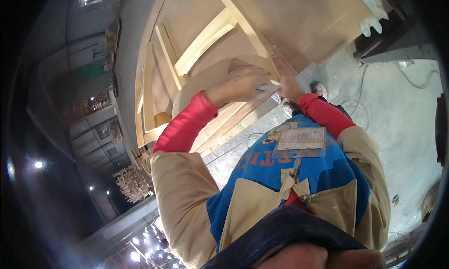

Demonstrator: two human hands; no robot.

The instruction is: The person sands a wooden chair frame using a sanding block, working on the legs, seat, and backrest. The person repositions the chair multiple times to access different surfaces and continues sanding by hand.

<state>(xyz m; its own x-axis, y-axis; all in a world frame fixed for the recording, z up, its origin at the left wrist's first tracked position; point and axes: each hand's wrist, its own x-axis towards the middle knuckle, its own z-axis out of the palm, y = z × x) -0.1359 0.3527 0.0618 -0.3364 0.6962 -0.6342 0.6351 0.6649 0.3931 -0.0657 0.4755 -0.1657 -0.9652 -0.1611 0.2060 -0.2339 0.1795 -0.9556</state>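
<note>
A pale wooden frame [255, 35] with straight rails and curved cross pieces lies on a wooden board. Its near corner is between my hands. My left hand [241, 84] is closed over the front edge, and a small grey flat piece [267, 87] shows beside its palm; its kind is unclear. A thin curved wooden sheet [194, 85] runs under and beside that hand. My right hand [286, 79] is closed against the end of the frame's long rail, its fingertips partly hidden by the wood.
White gloves [372, 16] lie at the board's far right edge. A dark stand [376, 47] is behind it. Stacked wood pieces [133, 180] stand at the left. Cables [362, 89] run over the grey floor [393, 133], and my shoes [319, 89] are just beyond my torso.
</note>
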